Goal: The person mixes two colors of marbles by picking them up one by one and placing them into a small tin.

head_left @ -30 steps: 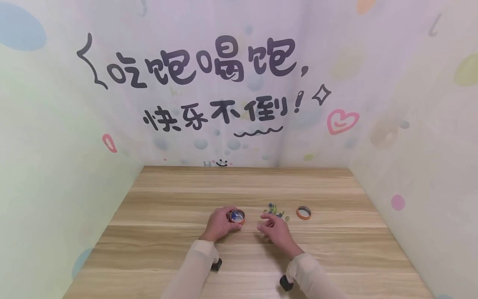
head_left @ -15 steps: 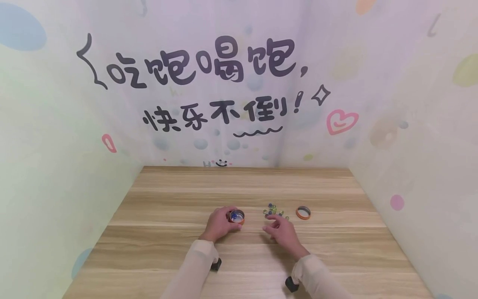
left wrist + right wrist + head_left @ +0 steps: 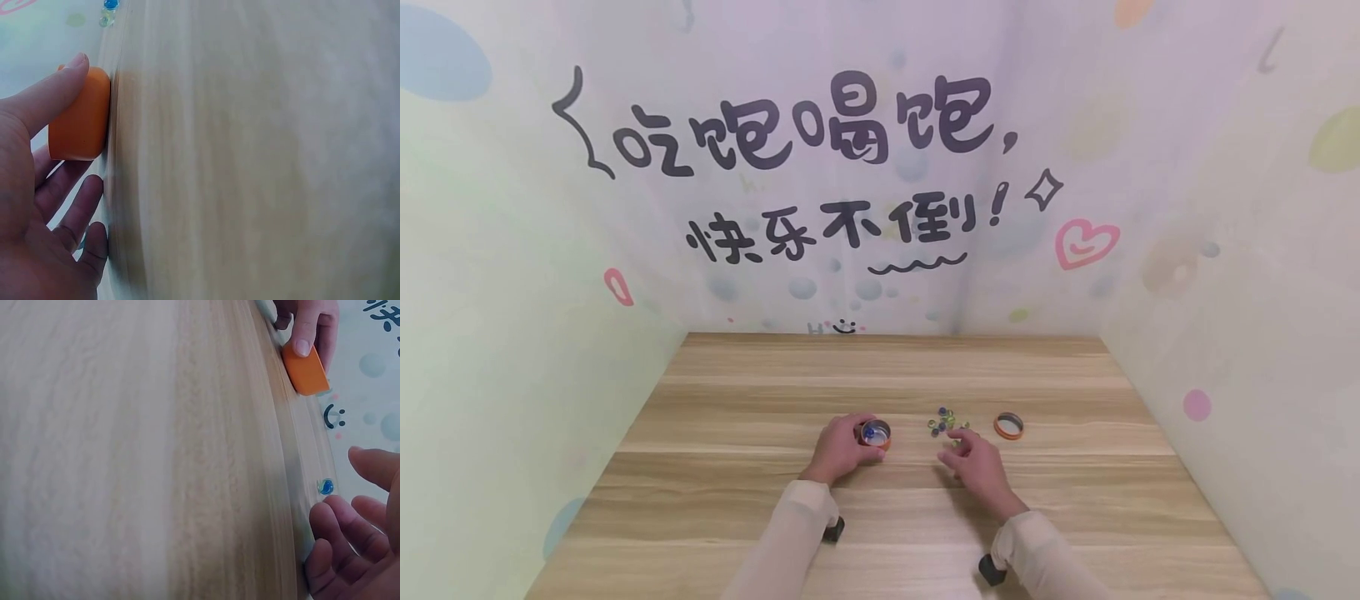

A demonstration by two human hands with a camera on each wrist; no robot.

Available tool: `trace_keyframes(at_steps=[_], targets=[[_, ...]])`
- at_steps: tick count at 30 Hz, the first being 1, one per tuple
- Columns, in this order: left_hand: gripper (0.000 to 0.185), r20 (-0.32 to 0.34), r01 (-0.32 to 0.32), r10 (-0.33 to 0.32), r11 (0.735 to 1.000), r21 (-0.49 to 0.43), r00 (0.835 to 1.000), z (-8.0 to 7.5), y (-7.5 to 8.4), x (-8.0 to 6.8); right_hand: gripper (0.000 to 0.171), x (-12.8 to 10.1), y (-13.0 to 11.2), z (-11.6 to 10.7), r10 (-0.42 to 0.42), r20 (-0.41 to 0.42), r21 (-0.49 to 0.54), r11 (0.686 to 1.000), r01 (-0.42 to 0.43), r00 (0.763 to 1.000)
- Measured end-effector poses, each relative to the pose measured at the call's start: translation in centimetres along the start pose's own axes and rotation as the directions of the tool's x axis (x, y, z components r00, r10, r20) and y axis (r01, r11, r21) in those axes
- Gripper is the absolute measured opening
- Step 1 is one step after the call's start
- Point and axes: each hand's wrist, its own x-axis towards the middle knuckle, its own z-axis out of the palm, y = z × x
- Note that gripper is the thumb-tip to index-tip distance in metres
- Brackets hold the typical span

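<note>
Two hands are at work near the middle of the table [image 3: 700,517], closer to the near edge than the far one. My left hand [image 3: 838,450] is curled round the orange tin [image 3: 876,434], thumb on its side and fingers behind it, holding it down on the wood; something blue shows inside. My right hand [image 3: 973,462] hovers with fingers loosely spread and holds nothing that I can see, its tips just short of the beads [image 3: 946,420].

I judge the beads to be the risk. They are small, and one clumsy sweep of my fingers could scatter them toward the far edge or the right edge. A poor pinch could let one drop and skip away. If my left grip slackens, a knock from the other hand could slide or tip the tin and spill what is in it.

Beyond my right hand, toward the right edge, the lid [image 3: 1009,426] lies flat, close enough to nudge.
</note>
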Motion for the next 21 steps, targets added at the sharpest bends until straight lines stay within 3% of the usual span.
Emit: trace_keyframes(at_steps=[9, 21], targets=[[0.062, -0.013, -0.015, 0.015, 1.0, -0.005, 1.0, -0.12, 0.01, -0.1, 0.037, 0.11, 0.18, 0.0, 0.031, -0.077, -0.047, 0.998, -0.034, 0.997], [0.066, -0.008, -0.03, 0.03, 0.999, 0.01, 1.0, -0.13, -0.08, -0.09, 0.031, 0.49, 0.43, -0.01, 0.047, -0.111, -0.105, 0.993, -0.058, 0.993]])
